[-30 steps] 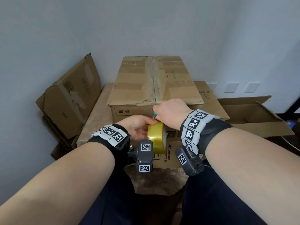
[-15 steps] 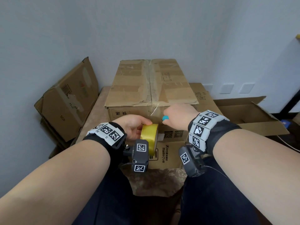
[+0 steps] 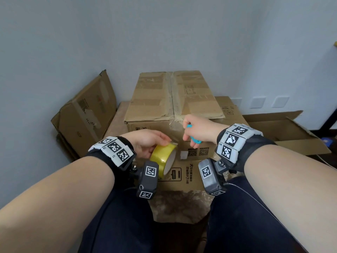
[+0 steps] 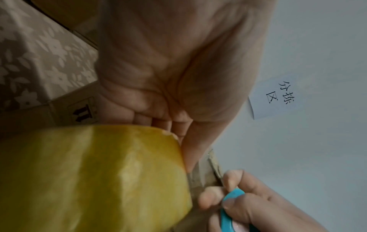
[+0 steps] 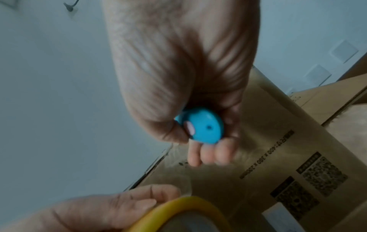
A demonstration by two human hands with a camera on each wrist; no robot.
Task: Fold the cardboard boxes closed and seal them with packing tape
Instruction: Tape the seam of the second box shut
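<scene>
A closed cardboard box (image 3: 173, 99) stands in front of me, with clear tape along its top seam and down its near face. My left hand (image 3: 147, 143) grips a yellow roll of packing tape (image 3: 164, 157) just below the box's front edge; the roll (image 4: 89, 177) fills the left wrist view. My right hand (image 3: 197, 130) holds a small blue cutter (image 3: 195, 139) beside the taped front edge, right of the roll. The cutter (image 5: 202, 127) sits pinched between thumb and fingers in the right wrist view. A strip of tape runs from the roll up to the box.
A flattened box (image 3: 193, 172) lies under the closed one on a patterned cloth (image 3: 180, 205). Another folded box (image 3: 85, 114) leans on the wall at left. An open box (image 3: 284, 132) lies at right. A paper label (image 4: 276, 97) hangs on the wall.
The right hand has drawn back from the box edge to the right and lower, showing the blue cutter. The left hand and roll have dropped slightly, away from the box.
</scene>
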